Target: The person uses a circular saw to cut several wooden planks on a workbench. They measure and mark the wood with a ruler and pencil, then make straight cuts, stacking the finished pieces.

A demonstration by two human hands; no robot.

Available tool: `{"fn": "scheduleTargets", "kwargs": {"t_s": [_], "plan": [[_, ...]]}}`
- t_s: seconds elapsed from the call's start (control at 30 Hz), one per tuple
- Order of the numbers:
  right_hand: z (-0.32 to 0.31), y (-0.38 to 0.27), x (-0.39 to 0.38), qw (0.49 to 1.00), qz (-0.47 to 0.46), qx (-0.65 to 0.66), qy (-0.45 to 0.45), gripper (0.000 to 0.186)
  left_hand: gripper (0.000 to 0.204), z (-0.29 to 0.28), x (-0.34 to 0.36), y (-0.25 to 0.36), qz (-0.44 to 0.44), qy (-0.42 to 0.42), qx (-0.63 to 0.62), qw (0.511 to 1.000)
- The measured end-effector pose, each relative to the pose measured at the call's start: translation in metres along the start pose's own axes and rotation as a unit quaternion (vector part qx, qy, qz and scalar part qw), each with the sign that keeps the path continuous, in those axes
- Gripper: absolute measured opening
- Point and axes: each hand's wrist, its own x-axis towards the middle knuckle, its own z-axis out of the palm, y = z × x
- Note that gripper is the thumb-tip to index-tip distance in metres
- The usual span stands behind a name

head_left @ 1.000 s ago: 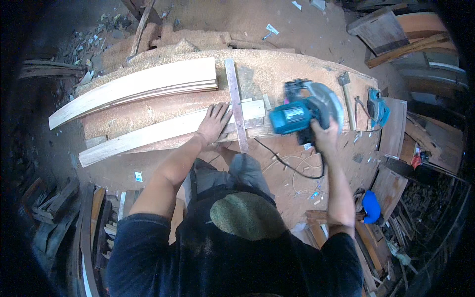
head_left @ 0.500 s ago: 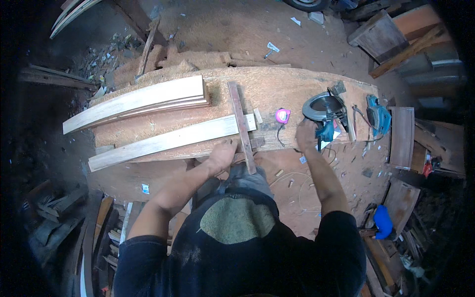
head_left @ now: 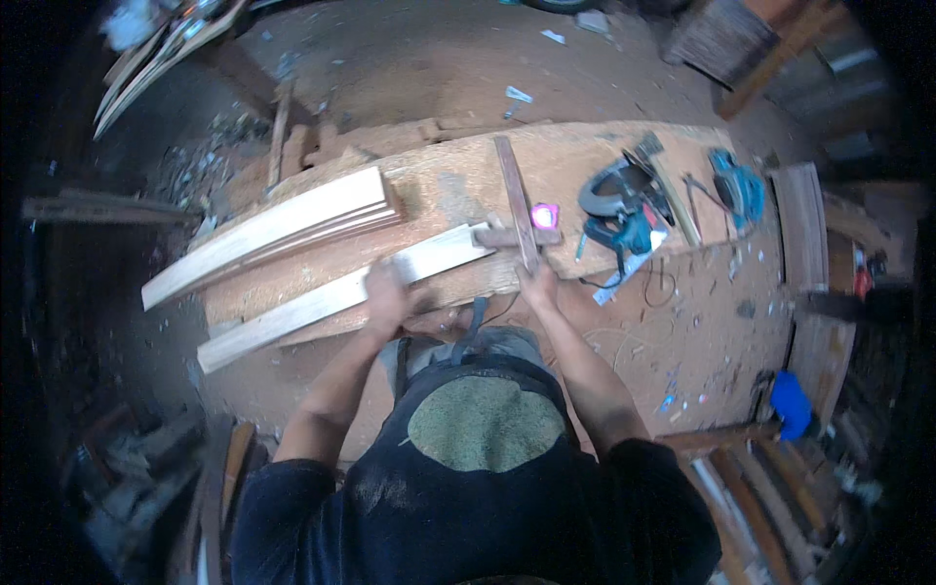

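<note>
My left hand point(head_left: 388, 297), smeared by motion, is at the front board point(head_left: 283, 314), a long pale plank lying at a slant along the bench's near edge; I cannot make out its fingers. My right hand point(head_left: 536, 280) grips the lower end of a dark wooden T-square point(head_left: 514, 195), whose short crosspiece lies by the plank's right end. A pink tape measure point(head_left: 544, 216) sits just right of the square. Further right rests a teal circular saw point(head_left: 619, 224), its cord hanging over the near edge. A stack of pale boards point(head_left: 263, 224) lies at the back left.
The sawdust-covered workbench point(head_left: 439, 146) also carries a hammer point(head_left: 673, 195) and a teal power tool point(head_left: 738, 190) at its right. Wooden panels point(head_left: 801, 219) stand beyond that end. Scrap wood fills both lower sides, with a blue item point(head_left: 792, 405) at right.
My right hand has left the saw, now lying on the bench, and moved left onto the T-square, which has shifted rightward off the plank's middle. My left hand has shifted left along the plank.
</note>
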Motion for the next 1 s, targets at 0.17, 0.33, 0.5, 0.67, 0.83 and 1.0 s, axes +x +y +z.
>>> {"fn": "scheduleTargets", "kwargs": {"t_s": [0.17, 0.33, 0.5, 0.67, 0.83, 1.0], "plan": [[0.005, 0.006, 0.044, 0.988, 0.124, -0.088, 0.013, 0.043, 0.081, -0.002, -0.012, -0.083, -0.125, -0.154, 0.143, 0.97], [-0.025, 0.097, 0.075, 0.956, 0.066, -0.167, 0.232, 0.034, 0.076, -0.016, -0.004, -0.074, -0.069, -0.145, 0.136, 0.978], [-0.017, 0.077, 0.099, 0.955, 0.18, -0.178, 0.155, 0.035, 0.08, -0.151, -0.04, -0.056, -0.054, -0.117, 0.075, 0.989], [-0.008, 0.128, 0.118, 0.925, 0.162, -0.224, 0.262, 0.031, 0.091, -0.276, -0.058, -0.056, -0.015, -0.029, 0.029, 0.999], [0.012, 0.148, 0.109, 0.911, 0.083, -0.254, 0.315, 0.034, 0.083, -0.392, -0.09, -0.108, -0.045, 0.108, -0.21, 0.971], [-0.011, 0.112, 0.115, 0.96, 0.195, -0.13, 0.154, 0.033, 0.05, -0.508, -0.155, -0.197, -0.044, 0.295, -0.374, 0.878]]}}
